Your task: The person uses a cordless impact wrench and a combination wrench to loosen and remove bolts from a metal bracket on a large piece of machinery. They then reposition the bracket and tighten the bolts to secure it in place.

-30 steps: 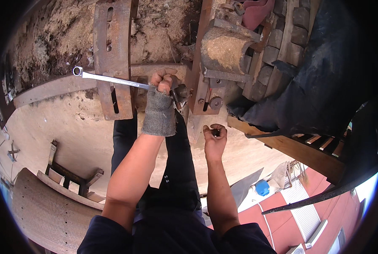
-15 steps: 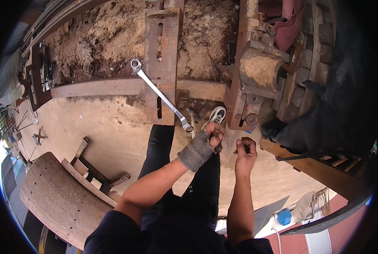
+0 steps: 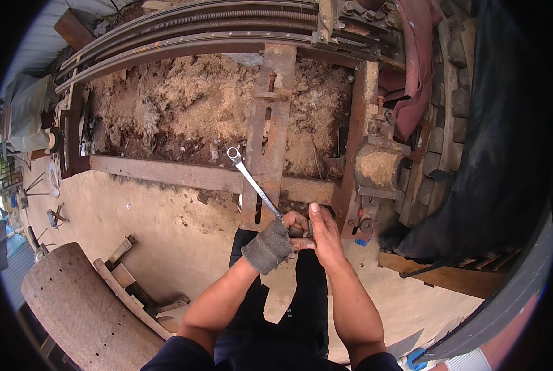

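Rusty steel is everywhere around the upright plate, which I take as my landmark. My left hand, with a grey wrist wrap, is closed around the lower end of the wrench, just below the foot of this plate. The wrench goes up and to the left, and its ring end lies over the left edge of the plate. My right hand touches the left one; whether it grips something, I cannot tell. Sawdust lies left of the plate.
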The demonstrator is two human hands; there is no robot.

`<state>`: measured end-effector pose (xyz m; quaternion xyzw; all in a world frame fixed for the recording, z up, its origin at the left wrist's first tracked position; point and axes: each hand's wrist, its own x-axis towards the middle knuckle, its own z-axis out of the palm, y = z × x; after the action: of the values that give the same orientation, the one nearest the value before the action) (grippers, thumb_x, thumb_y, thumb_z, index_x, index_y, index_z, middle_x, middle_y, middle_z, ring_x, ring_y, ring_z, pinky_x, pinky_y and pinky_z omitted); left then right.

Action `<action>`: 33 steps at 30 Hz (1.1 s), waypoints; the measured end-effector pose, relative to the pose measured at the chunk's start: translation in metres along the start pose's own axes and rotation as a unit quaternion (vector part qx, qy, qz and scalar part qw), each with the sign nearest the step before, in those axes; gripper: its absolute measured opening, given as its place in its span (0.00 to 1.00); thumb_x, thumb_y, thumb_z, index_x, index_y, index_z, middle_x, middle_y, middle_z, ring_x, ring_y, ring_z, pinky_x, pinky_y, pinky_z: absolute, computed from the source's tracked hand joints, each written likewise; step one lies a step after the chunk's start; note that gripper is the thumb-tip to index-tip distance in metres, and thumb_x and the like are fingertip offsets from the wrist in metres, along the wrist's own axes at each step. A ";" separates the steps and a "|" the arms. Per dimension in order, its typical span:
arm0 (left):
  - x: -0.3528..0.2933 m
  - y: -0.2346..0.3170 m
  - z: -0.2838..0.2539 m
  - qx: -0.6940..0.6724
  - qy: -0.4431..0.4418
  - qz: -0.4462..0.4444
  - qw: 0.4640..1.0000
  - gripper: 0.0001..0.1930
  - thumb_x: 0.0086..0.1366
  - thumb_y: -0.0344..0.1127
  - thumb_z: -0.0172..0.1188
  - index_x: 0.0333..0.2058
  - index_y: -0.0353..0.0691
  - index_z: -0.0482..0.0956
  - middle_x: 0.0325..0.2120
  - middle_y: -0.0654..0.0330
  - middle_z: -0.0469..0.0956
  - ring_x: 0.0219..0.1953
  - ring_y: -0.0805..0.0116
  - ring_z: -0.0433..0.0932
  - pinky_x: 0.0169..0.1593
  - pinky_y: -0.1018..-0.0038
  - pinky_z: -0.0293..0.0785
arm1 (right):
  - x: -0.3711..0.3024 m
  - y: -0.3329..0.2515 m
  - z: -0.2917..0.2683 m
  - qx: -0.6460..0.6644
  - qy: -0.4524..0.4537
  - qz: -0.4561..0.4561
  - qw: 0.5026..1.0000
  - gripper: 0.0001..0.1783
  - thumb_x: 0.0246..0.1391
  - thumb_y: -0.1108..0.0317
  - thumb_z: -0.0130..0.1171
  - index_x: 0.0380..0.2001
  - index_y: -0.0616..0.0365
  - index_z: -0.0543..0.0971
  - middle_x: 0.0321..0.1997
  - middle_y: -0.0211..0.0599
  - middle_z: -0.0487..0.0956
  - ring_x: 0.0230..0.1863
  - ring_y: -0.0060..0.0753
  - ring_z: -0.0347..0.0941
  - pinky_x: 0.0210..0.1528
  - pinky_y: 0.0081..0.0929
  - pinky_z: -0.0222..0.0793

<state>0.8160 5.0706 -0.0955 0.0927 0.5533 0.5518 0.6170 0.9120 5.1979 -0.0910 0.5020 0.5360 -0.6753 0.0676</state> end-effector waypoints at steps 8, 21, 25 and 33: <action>0.050 0.027 -0.058 -0.049 0.158 0.128 0.978 0.13 0.67 0.39 0.67 0.41 0.41 0.72 0.23 0.68 0.74 0.26 0.80 0.72 0.30 0.78 0.70 | 0.053 -0.091 0.002 0.120 -0.154 -0.045 0.980 0.16 0.65 0.66 0.61 0.51 0.64 0.80 0.45 0.33 0.81 0.41 0.22 0.74 0.38 0.22 0.70; -0.034 0.024 -0.155 -0.128 0.250 0.077 0.957 0.13 0.68 0.43 0.63 0.38 0.42 0.71 0.26 0.61 0.72 0.22 0.70 0.72 0.23 0.74 0.72 | 0.359 -0.175 0.060 0.123 0.109 -0.160 0.973 0.17 0.50 0.82 0.69 0.44 0.70 0.80 0.39 0.44 0.84 0.33 0.31 0.80 0.31 0.23 0.77; -0.054 0.012 -0.155 -0.137 0.272 0.008 0.952 0.13 0.68 0.44 0.63 0.38 0.42 0.71 0.25 0.62 0.72 0.18 0.71 0.72 0.20 0.75 0.70 | 0.351 -0.163 0.060 -0.131 0.178 -0.196 0.955 0.15 0.56 0.72 0.67 0.46 0.64 0.82 0.46 0.46 0.85 0.41 0.42 0.83 0.44 0.33 0.79; -0.035 -0.002 -0.151 -0.250 0.225 0.043 0.941 0.17 0.70 0.50 0.58 0.41 0.40 0.72 0.26 0.57 0.73 0.19 0.67 0.74 0.21 0.72 0.74 | 0.181 -0.183 -0.029 -0.322 0.273 -0.348 0.837 0.09 0.58 0.68 0.61 0.39 0.60 0.85 0.43 0.42 0.84 0.37 0.41 0.82 0.45 0.37 0.76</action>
<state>0.7060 4.9669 -0.1324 -0.1677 0.5176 0.7046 0.4555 0.7260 5.3777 -0.1039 0.3962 0.8594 -0.2791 -0.1627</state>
